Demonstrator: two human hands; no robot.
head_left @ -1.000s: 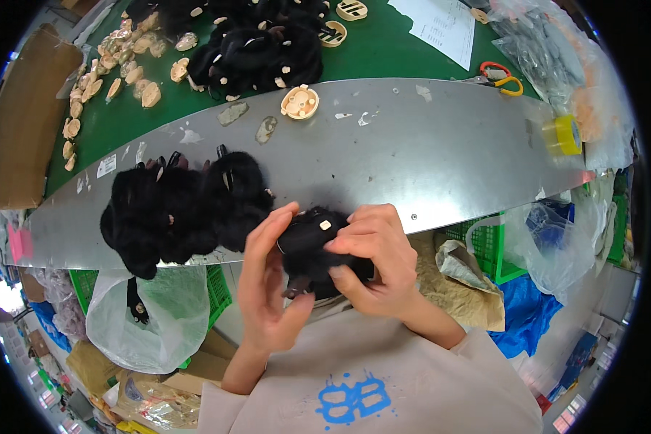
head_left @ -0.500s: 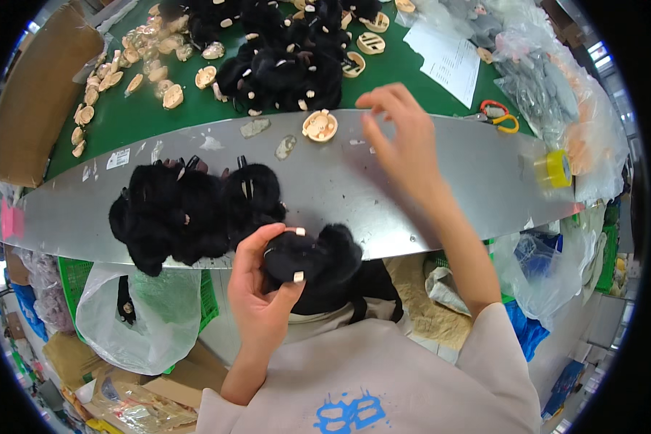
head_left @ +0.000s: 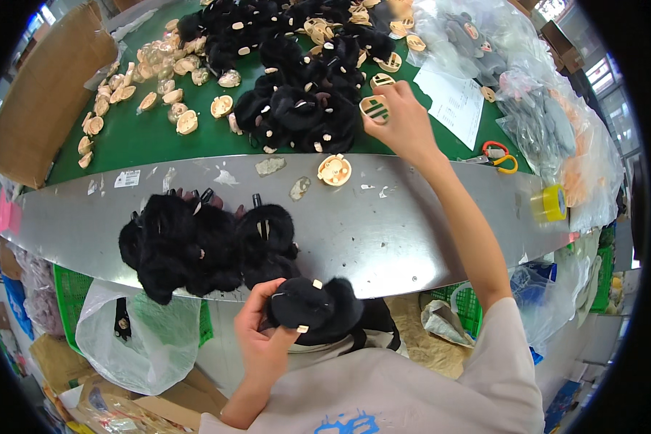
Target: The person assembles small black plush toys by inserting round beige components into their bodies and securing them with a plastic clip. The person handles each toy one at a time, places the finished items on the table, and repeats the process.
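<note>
My left hand (head_left: 262, 340) is closed around a small black plush toy (head_left: 300, 304), held low in front of my body just past the table's near edge. Two pale plastic tabs stick out of the plush. Farther off, my right hand (head_left: 406, 124) reaches to the green surface, its fingers pinched on an oval beige plastic piece with slots (head_left: 373, 109). On the metal strip lies a round beige plastic shell (head_left: 334, 170), open side up. A cluster of black plush toys (head_left: 206, 242) rests on the metal to the left.
Behind the metal table edge (head_left: 383, 246), a green work surface (head_left: 134, 126) carries a heap of black plush (head_left: 296, 108) and many beige shells (head_left: 186, 121). At right are a paper sheet (head_left: 448, 105), scissors (head_left: 500, 157), yellow tape (head_left: 553, 203) and bagged grey plush (head_left: 539, 108). A plastic-lined green basket (head_left: 72, 300) stands lower left.
My right hand has moved from hovering open above the metal strip to the slotted beige piece and closed on it. My left hand still holds the black plush toy. The view has tilted up.
</note>
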